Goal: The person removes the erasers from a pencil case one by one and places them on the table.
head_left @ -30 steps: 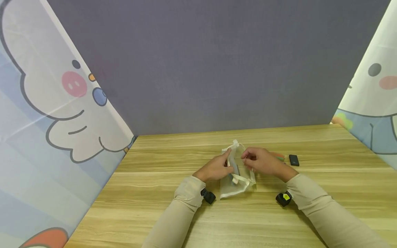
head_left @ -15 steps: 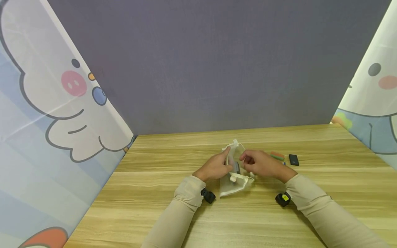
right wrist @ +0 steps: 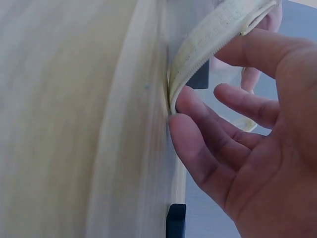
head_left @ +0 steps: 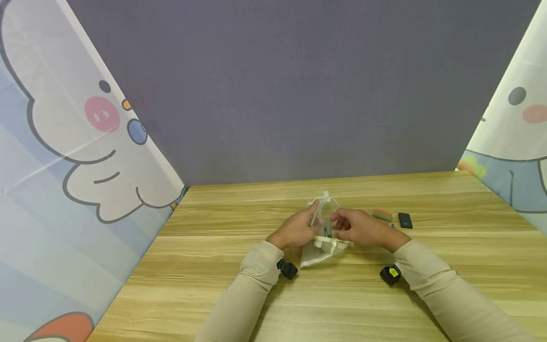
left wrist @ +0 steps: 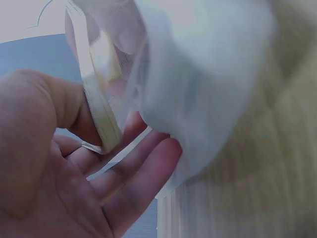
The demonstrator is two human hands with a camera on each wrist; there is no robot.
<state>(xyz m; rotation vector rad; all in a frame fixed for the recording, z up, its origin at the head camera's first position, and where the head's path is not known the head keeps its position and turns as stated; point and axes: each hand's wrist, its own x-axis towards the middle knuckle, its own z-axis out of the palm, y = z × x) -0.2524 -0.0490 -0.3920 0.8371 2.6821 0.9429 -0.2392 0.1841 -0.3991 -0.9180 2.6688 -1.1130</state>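
Observation:
A translucent white zipper pouch (head_left: 311, 255) lies on the table with its mouth spread between both hands. My left hand (head_left: 294, 231) holds the left side of the mouth, index finger stretched along it. In the left wrist view the zipper edge (left wrist: 96, 94) passes between the thumb and fingers, with the pouch's sheer side over the fingertips. On the opposite side, my right hand (head_left: 361, 229) grips the zipper edge (right wrist: 208, 47) with curled fingers. A dark grey object (head_left: 328, 230) shows inside the mouth; its kind is unclear.
Right of the pouch are an orange-and-green block (head_left: 382, 215) and a small black rectangular device (head_left: 405, 220). A bit of blue (head_left: 391, 225) peeks out by the right wrist. A grey panel (head_left: 299, 95) stands behind the wooden table (head_left: 222, 209).
The right hand has shifted slightly down, uncovering more of the orange-and-green block. The pouch's near edge has drawn a little up and left, and the dark object inside shows more plainly.

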